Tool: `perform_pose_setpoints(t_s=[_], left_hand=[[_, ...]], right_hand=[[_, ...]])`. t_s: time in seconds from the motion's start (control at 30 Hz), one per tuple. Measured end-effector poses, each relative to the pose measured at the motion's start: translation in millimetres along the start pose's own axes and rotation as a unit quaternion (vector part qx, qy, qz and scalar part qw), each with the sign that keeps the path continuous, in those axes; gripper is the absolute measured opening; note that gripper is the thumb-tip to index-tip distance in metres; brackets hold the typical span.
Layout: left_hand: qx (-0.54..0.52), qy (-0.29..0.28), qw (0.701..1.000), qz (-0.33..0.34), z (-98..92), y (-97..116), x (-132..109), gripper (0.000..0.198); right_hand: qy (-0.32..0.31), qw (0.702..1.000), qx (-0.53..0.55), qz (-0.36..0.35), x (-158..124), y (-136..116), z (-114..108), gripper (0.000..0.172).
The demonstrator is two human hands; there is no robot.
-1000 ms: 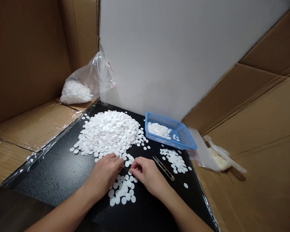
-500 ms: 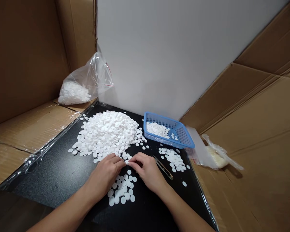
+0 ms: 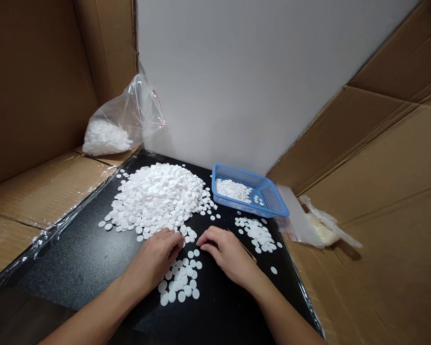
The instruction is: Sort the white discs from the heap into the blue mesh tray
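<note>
My left hand [image 3: 158, 254] is closed, fingers curled, at the front edge of a big pile of white discs [image 3: 161, 191]. Whether a disc sits in its fingertips is hidden. Across a small gap, my right hand [image 3: 224, 249] has thumb and forefinger drawn together; I cannot make out anything between them. A few loose discs [image 3: 189, 234] lie between the two hands. Closer to me, beside my left wrist, is a small spread of discs [image 3: 181, 279]. Thread snips [image 3: 249, 253] lie on the black tabletop, partly covered by my right hand.
A blue plastic basket [image 3: 282, 211] holding discs stands at the back right. In front of it lies another group of discs [image 3: 259, 235]. A clear bag [image 3: 109, 136] of white pieces rests at back left; another bag [image 3: 325, 230] lies right. Cardboard [image 3: 391, 191] and a grey wall enclose the table.
My hands have parted: the right has shifted slightly right, the left slightly left. The whole view has shifted a little. The right hand now covers more of the snips.
</note>
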State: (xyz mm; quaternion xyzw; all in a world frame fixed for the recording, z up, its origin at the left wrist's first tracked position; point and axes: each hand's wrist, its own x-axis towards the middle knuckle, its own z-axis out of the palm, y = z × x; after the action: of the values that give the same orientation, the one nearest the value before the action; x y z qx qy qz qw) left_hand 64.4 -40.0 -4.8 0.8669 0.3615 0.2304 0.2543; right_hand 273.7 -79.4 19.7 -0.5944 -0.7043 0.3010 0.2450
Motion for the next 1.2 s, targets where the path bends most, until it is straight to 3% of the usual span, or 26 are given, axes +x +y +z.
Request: perform_pose_setpoints(t_s=[0.17,0.3,0.47,0.67,0.9,1.07,1.2], left_hand=[[-0.120,-0.012,0.989,-0.087,-17.8,9,-4,0.014],[-0.142,-0.041,0.977,-0.153,-27.1,7,-13,0.017],[-0.097,-0.070,0.986,-0.116,-21.8,-4,-21,0.024],[-0.055,-0.053,0.993,-0.086,-16.7,-1,-11,0.023],[0.127,-0.089,0.982,-0.107,-4.4,16,13,0.009],[0.099,-0.077,0.985,-0.114,-6.1,11,2,0.005],[0.060,-0.053,0.991,-0.107,-9.0,1,-8,0.005]], right_hand=[[-0.021,0.999,0.029,-0.003,-1,-5,7,0.016],[-0.029,0.999,0.031,-0.013,-2,-7,10,0.014],[0.052,0.997,-0.032,-0.042,5,-1,18,0.014],[0.068,0.993,-0.053,-0.080,10,3,27,0.012],[0.075,0.987,-0.092,-0.109,8,4,26,0.014],[0.092,0.984,-0.098,-0.121,5,6,23,0.016],[0.061,0.980,-0.106,-0.157,4,9,25,0.013]])
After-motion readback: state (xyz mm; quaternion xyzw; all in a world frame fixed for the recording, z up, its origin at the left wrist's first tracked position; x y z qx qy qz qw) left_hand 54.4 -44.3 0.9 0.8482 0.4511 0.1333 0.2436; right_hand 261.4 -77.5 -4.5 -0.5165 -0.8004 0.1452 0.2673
